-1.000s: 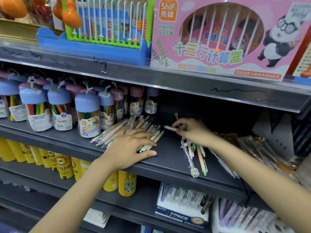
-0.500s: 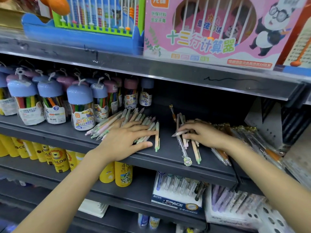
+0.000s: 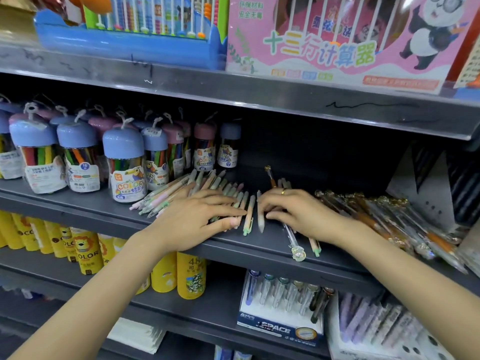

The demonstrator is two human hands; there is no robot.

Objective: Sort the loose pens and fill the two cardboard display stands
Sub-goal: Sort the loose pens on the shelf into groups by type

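1. My two forearms are bare up to the bottom edge of the view; no sleeve shows on either.
2. My left hand has no ring, watch or band.
3. My right hand has a thin gold ring on one finger.
4. My nails are short and unpainted, with no glove on either hand.

pastel pens | loose heap, lying flat | mid-frame shelf | two stray pens just right, parallel

Dark shelf carries loose pens and crayon jars.
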